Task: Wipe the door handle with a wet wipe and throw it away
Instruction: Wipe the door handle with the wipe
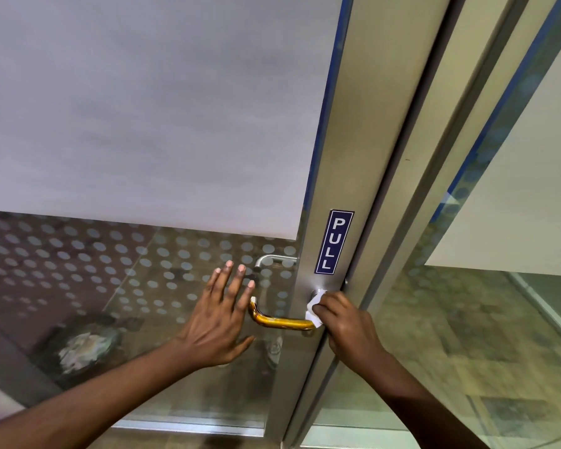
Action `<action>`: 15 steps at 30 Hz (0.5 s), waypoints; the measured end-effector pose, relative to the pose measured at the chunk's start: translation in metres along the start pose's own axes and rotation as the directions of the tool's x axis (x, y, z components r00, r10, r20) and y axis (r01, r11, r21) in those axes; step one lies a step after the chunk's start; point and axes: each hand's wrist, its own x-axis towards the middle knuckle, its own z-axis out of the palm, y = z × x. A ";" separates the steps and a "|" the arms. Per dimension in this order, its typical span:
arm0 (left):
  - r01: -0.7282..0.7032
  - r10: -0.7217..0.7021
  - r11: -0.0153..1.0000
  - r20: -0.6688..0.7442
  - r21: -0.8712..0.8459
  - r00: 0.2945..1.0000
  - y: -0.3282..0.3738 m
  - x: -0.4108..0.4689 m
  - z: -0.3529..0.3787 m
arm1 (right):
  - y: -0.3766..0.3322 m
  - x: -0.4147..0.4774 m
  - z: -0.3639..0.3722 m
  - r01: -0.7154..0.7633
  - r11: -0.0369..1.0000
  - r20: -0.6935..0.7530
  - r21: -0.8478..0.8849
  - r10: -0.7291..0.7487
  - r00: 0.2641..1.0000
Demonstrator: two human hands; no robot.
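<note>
A golden lever door handle [280, 322] sticks out leftward from the metal door frame [344, 176], below a blue PULL sticker [334, 242]. My right hand [344, 322] is shut on a white wet wipe [314, 307], pressing it against the base of the handle where it meets the frame. My left hand [219, 314] lies flat with fingers spread on the glass door panel [143, 280], just left of the handle's free end.
The glass has frosted dots and a white blind [159, 108] behind its upper part. A second silver handle [272, 260] shows through the glass. A dark bin with crumpled paper [85, 346] stands behind the glass, lower left. A second glass panel [467, 335] is on the right.
</note>
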 end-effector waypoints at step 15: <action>0.039 -0.039 0.998 0.019 0.041 0.999 0.000 0.002 -0.004 | -0.008 -0.020 0.016 -0.242 0.799 0.050 0.550 0.257 0.965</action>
